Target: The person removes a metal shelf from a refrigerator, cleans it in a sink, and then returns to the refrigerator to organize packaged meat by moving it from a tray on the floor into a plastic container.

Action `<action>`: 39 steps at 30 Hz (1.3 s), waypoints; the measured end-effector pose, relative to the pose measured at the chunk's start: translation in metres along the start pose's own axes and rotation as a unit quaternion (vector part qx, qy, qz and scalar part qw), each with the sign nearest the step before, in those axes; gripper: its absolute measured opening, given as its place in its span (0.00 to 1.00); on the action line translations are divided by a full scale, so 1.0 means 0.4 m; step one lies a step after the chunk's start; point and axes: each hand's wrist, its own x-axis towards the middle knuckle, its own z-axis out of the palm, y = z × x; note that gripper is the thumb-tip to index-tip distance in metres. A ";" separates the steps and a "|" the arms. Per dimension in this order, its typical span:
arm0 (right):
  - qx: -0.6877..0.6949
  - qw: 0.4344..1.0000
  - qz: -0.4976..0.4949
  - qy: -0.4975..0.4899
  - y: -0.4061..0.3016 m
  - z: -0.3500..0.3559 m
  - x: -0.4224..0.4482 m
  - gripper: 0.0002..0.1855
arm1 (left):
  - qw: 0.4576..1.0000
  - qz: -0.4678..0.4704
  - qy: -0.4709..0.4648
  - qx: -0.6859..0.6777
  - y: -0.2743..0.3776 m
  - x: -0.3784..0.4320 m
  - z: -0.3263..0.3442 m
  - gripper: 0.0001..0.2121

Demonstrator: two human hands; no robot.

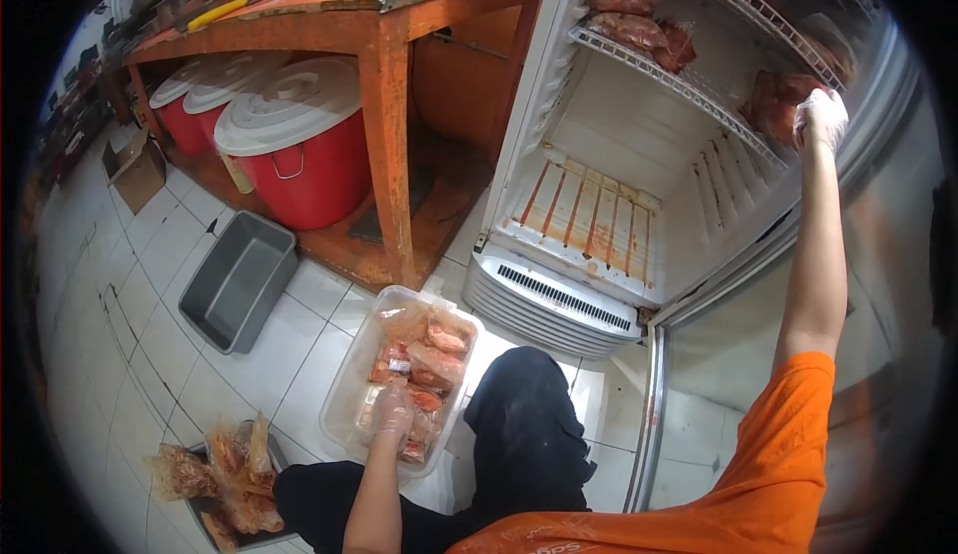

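Reaching into the open upright refrigerator, my gloved right hand [821, 121] grips a bag of dark red meat [778, 105] at the right end of a white wire shelf [673, 78]. More bagged meat [625, 19] lies at the shelf's left end. My left hand [393, 413], in a clear plastic glove, rests over the packs in a translucent plastic tub [337, 389] on the floor between my legs and the grey bin. Packs of orange-red meat [438, 363] fill much of the tub. Whether the left fingers hold a pack cannot be told.
A grey plastic bin [239, 277] stands on the tiles at left. Another grey bin [198, 505] holds bagged food [239, 472] beside my knee. Red buckets with white lids [288, 108] sit under an orange wooden table [389, 30]. The glass refrigerator door [718, 382] stands open at right.
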 end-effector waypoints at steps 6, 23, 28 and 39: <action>0.278 0.959 -0.059 -0.010 -0.036 -0.043 -0.095 0.10 | 0.997 0.041 0.061 -0.026 0.134 0.003 -0.082 0.25; 0.464 0.844 0.014 -0.268 -0.374 -0.052 -0.966 0.12 | 0.663 0.009 -0.248 -0.706 0.556 0.023 -0.414 0.32; 0.446 0.682 -0.219 -0.537 -0.492 -0.052 -1.454 0.09 | 0.572 -0.134 -0.203 -0.783 0.371 -0.037 -0.419 0.33; 0.421 0.498 -0.303 -0.695 -0.542 -0.183 -1.647 0.21 | 0.516 -0.085 -0.088 -0.848 0.133 -0.074 -0.371 0.31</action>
